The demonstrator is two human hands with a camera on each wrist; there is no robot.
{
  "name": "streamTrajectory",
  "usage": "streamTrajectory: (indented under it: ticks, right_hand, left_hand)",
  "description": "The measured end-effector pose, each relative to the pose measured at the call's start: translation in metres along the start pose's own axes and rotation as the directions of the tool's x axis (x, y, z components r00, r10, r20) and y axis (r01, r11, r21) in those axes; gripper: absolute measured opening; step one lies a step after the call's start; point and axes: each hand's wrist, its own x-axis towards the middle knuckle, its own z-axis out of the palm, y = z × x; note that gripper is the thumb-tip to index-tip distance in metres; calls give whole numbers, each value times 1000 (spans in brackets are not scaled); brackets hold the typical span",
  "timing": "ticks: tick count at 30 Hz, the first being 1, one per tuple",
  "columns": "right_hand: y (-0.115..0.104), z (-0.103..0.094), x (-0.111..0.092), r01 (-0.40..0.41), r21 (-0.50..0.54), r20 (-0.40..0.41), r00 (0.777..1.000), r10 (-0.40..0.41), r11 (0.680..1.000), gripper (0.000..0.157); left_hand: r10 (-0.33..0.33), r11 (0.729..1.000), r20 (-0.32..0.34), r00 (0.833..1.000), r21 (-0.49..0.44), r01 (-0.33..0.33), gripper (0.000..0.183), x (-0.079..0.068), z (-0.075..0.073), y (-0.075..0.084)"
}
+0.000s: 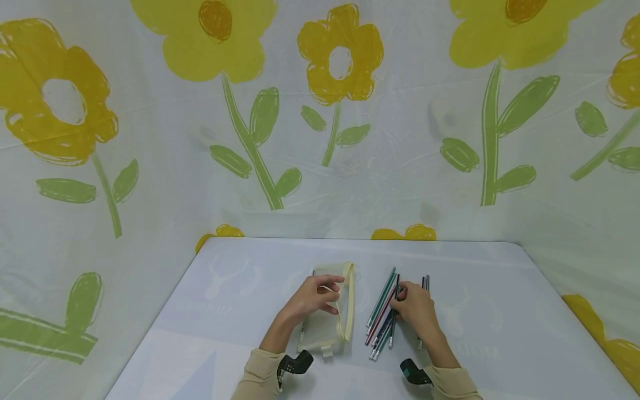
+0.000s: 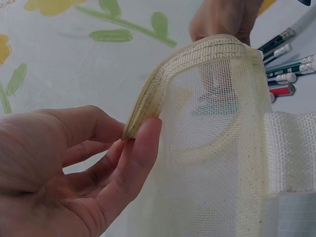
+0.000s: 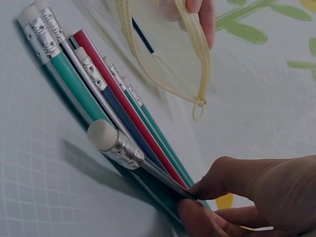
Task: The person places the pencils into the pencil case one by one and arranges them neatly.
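Observation:
My left hand [image 1: 314, 297] pinches the zippered edge of a pale yellow mesh pencil case [image 2: 212, 168] between thumb and fingers. The zip is undone and the mouth gapes, as the right wrist view shows. A dark stick [image 3: 143, 35], likely a pencil, is visible within that opening. Over a loose pile of pencils [image 1: 380, 314], right of the case, my right hand [image 1: 419, 308] pinches a dark pencil [image 3: 163, 177] whose white eraser end is raised toward the camera. Green, red, navy and silvery pencils lie side by side beneath it. My right fingers hide its far end.
A few dark pencils [image 1: 425, 282] lie apart, partly behind the right hand. All this is on a white table [image 1: 240, 300] with faint prints. A flower-patterned sheet [image 1: 390, 166] hangs behind and at the sides. Each wrist wears a black camera [image 1: 297, 362].

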Motion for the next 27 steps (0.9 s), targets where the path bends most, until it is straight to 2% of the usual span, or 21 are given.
streamTrajectory:
  ticks: [27]
  right_hand:
    - [-2, -1, -2, -19, -15, 4, 1000, 19, 1000, 53]
  left_hand:
    - [15, 1000, 14, 1000, -19, -14, 44, -1, -2, 0]
